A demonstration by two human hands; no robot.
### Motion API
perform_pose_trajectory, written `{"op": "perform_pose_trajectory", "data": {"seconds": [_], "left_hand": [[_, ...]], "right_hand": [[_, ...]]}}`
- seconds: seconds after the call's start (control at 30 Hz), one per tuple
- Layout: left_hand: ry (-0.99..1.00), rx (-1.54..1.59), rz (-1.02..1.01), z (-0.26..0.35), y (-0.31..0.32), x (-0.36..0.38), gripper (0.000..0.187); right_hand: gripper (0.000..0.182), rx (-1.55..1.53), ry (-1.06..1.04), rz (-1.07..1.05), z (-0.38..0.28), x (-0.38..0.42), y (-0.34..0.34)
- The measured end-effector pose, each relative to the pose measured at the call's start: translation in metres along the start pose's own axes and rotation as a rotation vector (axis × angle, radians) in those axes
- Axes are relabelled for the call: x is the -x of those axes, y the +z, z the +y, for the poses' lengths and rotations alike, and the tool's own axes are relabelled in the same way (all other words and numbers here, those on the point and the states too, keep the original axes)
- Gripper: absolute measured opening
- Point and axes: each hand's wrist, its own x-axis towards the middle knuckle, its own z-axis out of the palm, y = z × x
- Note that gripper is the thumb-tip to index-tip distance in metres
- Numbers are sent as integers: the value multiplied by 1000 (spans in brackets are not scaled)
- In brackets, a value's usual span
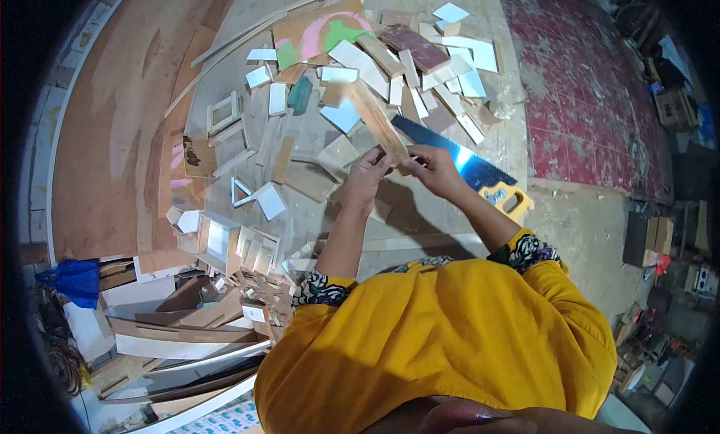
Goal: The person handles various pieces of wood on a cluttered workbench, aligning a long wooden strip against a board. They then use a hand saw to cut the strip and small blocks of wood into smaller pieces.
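Over floor: two hands, left hand (365, 180), right hand (435, 170), gripping one wood strip (379, 123); one saw (457, 162) beside

Both bare forearms stretch forward, the left hand (365, 180) and right hand (435, 169) close together with fingers curled shut.
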Motion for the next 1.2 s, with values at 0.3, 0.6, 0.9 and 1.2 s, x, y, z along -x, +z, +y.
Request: {"op": "perform_pose_trajectory", "data": {"seconds": [0.3,0.6,0.9,1.2], "left_hand": [[-372,397,-94,-38,-7,76,44],[69,-751,-67,-124,32,111,33],[350,-1211,-35,-113,52,111,21],[343,-1222,-73,-130,89,111,16]], "right_hand": [[27,751,-201,92,53,148,-53],[31,789,-32,217,106,244,-45],[25,565,272,546,133,264,-72],[28,429,285,461,146,269,-72]]}}
